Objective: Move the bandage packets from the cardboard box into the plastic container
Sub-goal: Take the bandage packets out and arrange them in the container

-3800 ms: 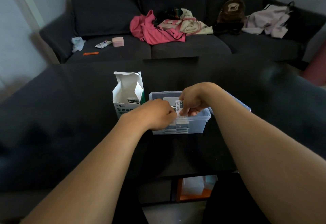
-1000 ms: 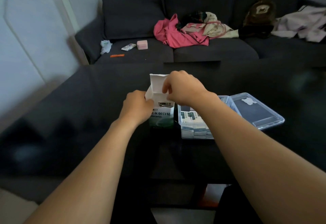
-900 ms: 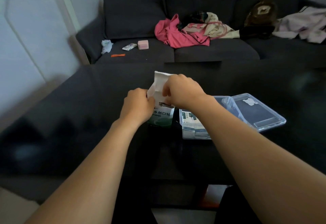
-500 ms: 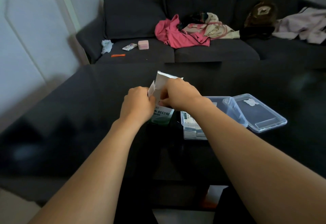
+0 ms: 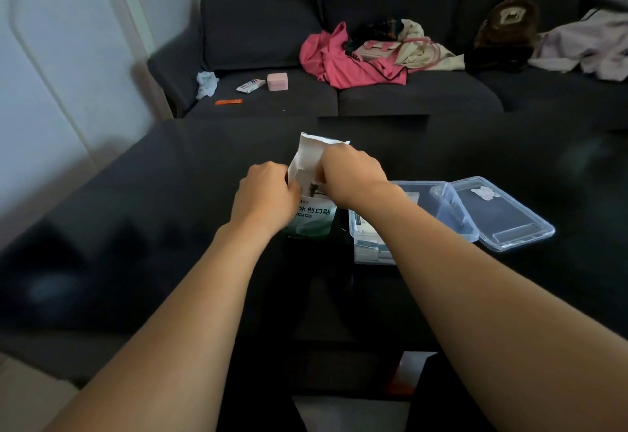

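The white and green cardboard box [image 5: 315, 218] stands upright on the dark table [image 5: 163, 227], its top flap raised. My left hand [image 5: 268, 197] grips the box's left side. My right hand [image 5: 350, 173] is at the open top, its fingers curled down into the opening and pinching what looks like a white bandage packet [image 5: 318, 188] at the box's mouth. Just to the right, touching or nearly touching the box, sits the clear plastic container [image 5: 441, 201]. Several bandage packets [image 5: 367, 247] lie stacked in its near end; my right forearm covers part of it.
The container's clear lid [image 5: 501, 215] lies open flat on its right. Behind the table is a dark sofa [image 5: 272, 23] with pink clothes [image 5: 343, 57], a small pink box [image 5: 277, 81] and other items. A gap in the table shows near me.
My view shifted left from the container to the box. My left hand took the box's side, and my right hand went from the container to the box's top and sank its fingers into the opening.
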Demonstrator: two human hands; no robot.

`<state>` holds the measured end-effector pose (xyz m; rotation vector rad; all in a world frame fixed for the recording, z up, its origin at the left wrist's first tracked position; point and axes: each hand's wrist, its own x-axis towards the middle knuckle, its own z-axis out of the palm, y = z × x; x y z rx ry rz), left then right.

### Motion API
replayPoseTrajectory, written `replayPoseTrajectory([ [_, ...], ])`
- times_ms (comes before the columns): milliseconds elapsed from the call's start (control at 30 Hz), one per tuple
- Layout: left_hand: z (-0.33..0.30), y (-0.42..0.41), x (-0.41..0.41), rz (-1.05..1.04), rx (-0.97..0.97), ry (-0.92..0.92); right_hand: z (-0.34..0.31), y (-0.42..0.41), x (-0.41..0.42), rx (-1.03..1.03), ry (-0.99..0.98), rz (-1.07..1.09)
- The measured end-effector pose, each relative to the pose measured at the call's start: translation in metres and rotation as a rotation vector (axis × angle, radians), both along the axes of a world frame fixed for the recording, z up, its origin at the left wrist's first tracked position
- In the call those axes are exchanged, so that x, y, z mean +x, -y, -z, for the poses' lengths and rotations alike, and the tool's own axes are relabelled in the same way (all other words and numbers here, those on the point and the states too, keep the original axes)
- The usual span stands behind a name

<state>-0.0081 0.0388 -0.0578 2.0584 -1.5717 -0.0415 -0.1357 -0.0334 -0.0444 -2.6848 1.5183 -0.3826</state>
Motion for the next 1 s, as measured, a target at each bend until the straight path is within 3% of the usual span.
replayPoseTrajectory([
  [267, 0.002, -0.001, 0.007, -0.023, 0.038, -0.152, -0.013, 0.002, -0.005, -0.029, 0.170, 0.001],
  [400, 0.004, 0.000, 0.009, -0.057, -0.002, -0.176, -0.037, 0.004, -0.022, 0.001, 0.393, -0.035],
  [500, -0.001, 0.002, 0.005, -0.068, -0.302, -0.365, -0.060, 0.004, -0.046, 0.109, 0.557, -0.064],
  [600, -0.013, 0.000, -0.005, 0.018, -0.547, -0.631, -0.073, 0.003, -0.072, 0.382, 0.650, -0.152],
  [667, -0.021, -0.005, -0.016, 0.177, -0.460, -0.780, -0.071, 0.002, -0.078, 0.482, 0.677, -0.240],
  [767, -0.026, -0.015, -0.038, 0.344, -0.130, -1.041, -0.065, 0.003, -0.076, 0.476, 0.655, -0.309],
  [833, -0.027, -0.017, -0.050, 0.332, 0.004, -1.206, -0.064, 0.003, -0.074, 0.413, 0.634, -0.298],
  [1000, -0.029, -0.012, -0.067, 0.278, 0.116, -1.480, -0.064, 0.000, -0.076, 0.395, 0.618, -0.268],
])
